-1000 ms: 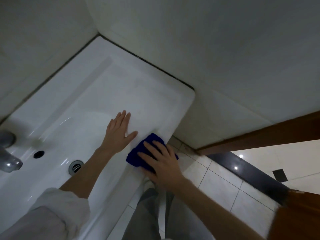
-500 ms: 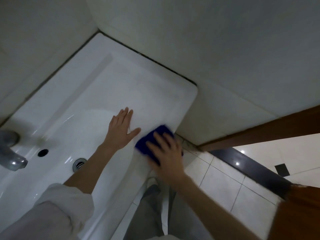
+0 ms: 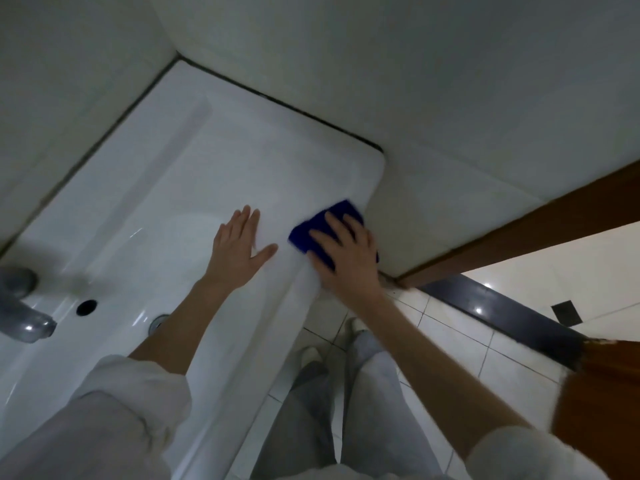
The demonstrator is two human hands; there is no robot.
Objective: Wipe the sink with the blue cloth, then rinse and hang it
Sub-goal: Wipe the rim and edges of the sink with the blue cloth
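A white rectangular sink (image 3: 194,161) fills the left of the head view, set into a wall corner. The folded blue cloth (image 3: 323,225) lies on the sink's front rim near its right corner. My right hand (image 3: 346,258) presses flat on the cloth with spread fingers and covers most of it. My left hand (image 3: 239,252) rests flat on the sink surface just left of the cloth, fingers straight, holding nothing. The drain (image 3: 157,322) shows partly behind my left forearm.
A grey metal tap (image 3: 24,313) juts in at the left edge, with an overflow hole (image 3: 86,307) beside it. White walls close in behind and to the right. Tiled floor (image 3: 446,344), my legs and a brown door frame (image 3: 519,237) lie at the right.
My right hand has slid the blue cloth along the front rim toward the sink's right corner. My left hand stays flat on the sink. The camera has shifted slightly.
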